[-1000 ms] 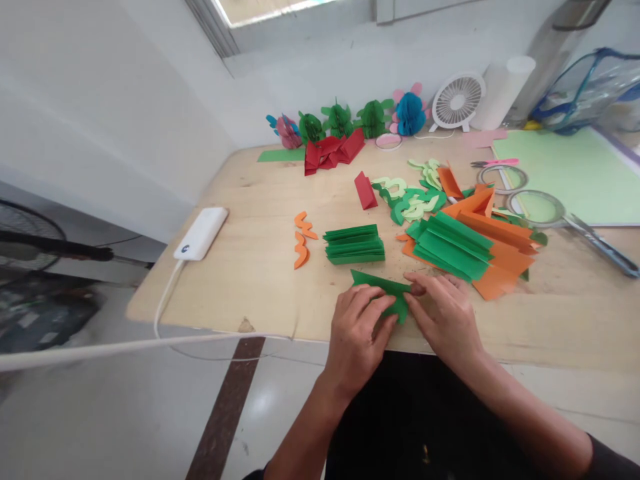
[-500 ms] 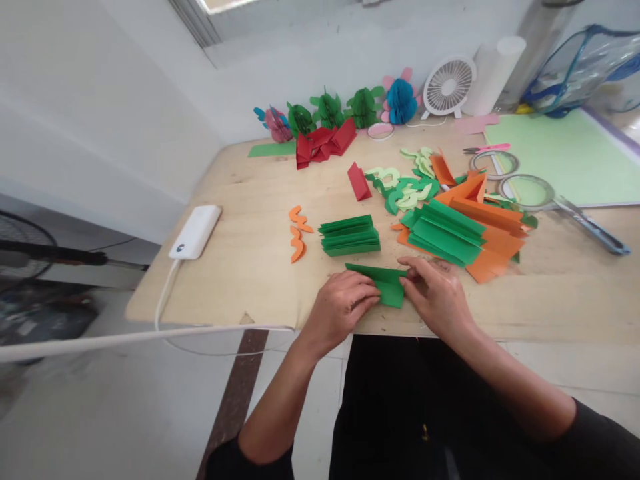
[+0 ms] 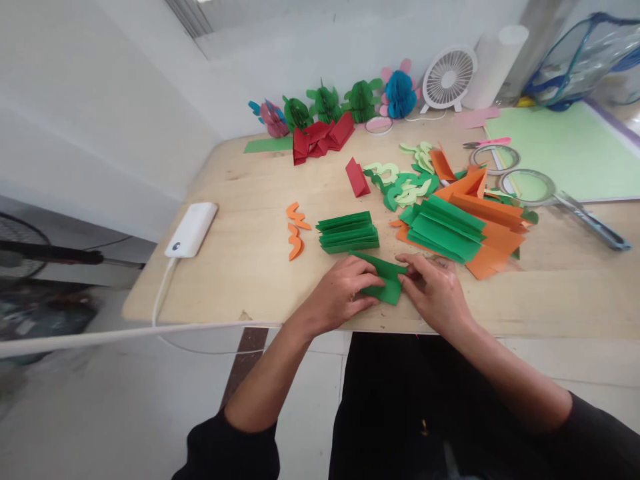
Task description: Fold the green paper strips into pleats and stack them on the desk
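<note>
While the left hand (image 3: 347,290) is lying over the left part of the green sheet (image 3: 391,283), its fingers are curving loosely across the paper, and whether they are pinching it, I cannot tell. The right hand (image 3: 433,290) is gripping the sheet's right edge between thumb and forefinger, so the paper is spanning the space between both sets of fingers, near the front edge of the table (image 3: 240,267). Just beyond, a pleated dark green stack (image 3: 349,233) is sitting on the wood, with orange wavy cutouts (image 3: 296,233) lying to its left. On the right, a brighter green folded stack (image 3: 445,230) is resting over orange folded papers (image 3: 493,257), and a cutter (image 3: 595,223) is lying farther right. Beyond these, a small red folded piece (image 3: 357,177) is lying beside curly green cutouts (image 3: 407,189). Farther back, red folded papers (image 3: 323,139) are lying before a row of paper figures (image 3: 361,102), while a white fan (image 3: 449,78) is standing by the wall, right of the blue figure
</note>
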Available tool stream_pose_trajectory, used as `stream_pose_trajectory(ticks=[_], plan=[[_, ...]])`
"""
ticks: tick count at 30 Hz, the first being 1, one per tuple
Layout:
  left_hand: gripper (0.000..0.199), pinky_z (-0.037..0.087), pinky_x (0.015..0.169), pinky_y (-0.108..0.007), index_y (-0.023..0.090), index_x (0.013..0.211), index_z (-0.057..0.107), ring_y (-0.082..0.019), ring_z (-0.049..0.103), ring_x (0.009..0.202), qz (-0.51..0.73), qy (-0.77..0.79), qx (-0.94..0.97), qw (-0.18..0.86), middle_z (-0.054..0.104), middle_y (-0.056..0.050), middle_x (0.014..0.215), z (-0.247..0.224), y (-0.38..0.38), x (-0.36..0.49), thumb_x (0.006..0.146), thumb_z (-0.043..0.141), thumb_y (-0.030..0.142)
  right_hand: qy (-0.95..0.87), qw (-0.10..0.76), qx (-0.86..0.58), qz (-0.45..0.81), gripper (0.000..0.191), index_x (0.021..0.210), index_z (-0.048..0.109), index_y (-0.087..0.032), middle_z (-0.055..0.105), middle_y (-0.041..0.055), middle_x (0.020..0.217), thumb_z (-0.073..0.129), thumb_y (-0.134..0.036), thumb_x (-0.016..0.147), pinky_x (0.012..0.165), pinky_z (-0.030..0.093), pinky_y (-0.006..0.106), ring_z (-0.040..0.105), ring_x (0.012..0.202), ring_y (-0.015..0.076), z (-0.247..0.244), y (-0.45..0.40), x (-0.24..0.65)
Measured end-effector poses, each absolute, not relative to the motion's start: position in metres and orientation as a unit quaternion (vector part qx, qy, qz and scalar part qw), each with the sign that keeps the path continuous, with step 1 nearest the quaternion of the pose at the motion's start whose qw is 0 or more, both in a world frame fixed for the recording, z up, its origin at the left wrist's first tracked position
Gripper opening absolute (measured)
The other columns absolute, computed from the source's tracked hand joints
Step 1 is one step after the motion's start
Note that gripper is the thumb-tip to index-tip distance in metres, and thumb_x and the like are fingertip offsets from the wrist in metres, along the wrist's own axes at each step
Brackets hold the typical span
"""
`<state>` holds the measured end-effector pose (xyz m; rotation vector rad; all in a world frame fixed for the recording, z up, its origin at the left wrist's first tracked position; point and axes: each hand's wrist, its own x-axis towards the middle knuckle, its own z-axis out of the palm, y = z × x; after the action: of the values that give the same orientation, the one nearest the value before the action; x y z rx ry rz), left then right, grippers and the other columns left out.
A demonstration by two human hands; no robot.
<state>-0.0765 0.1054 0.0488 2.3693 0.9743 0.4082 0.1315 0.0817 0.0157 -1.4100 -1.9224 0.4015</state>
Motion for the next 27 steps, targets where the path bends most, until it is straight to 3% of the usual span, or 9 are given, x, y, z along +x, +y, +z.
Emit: stream_pose_trajectory(ticks=[11, 18, 27], plan=[[0.008, 0.047, 0.087, -0.033, 0.022, 0.091, 0.068, -0.019, 0.057, 0.095, 0.137, 0.354, 0.869, 0.319, 0.063, -0.003, 0.098, 0.051, 0.114, -0.078, 0.084, 0.066, 0.018, -0.741, 0.349, -0.554, 0.151, 0.020, 0.106, 0.062, -0.023, 0.069, 0.0006, 0.073, 0.053, -0.025, 0.088, 0.082, 0.041, 0.039, 0.064, 0.074, 0.0191, 0.016, 0.082, 0.131], [0.019, 0.046, 0.089, -0.036, 0.022, 0.098, 0.068, -0.021, 0.055, 0.099, 0.126, 0.351, 0.881, 0.291, 0.062, -0.005, 0.102, 0.052, 0.115, -0.077, 0.080, 0.070, 0.019, -0.743, 0.345, -0.553, 0.153, 0.020, 0.106, 0.062, -0.023, 0.069, 0.0003, 0.073, 0.051, -0.025, 0.089, 0.082, 0.041, 0.038, 0.065, 0.074, 0.0188, 0.017, 0.082, 0.130], [0.012, 0.045, 0.087, -0.035, 0.021, 0.093, 0.068, -0.020, 0.055, 0.097, 0.103, 0.337, 0.882, 0.312, 0.062, -0.004, 0.100, 0.054, 0.121, -0.079, 0.081, 0.069, 0.019, -0.739, 0.340, -0.558, 0.165, 0.020, 0.105, 0.063, -0.021, 0.068, 0.0005, 0.072, 0.052, -0.025, 0.088, 0.080, 0.042, 0.037, 0.063, 0.071, 0.0179, 0.018, 0.083, 0.130]])
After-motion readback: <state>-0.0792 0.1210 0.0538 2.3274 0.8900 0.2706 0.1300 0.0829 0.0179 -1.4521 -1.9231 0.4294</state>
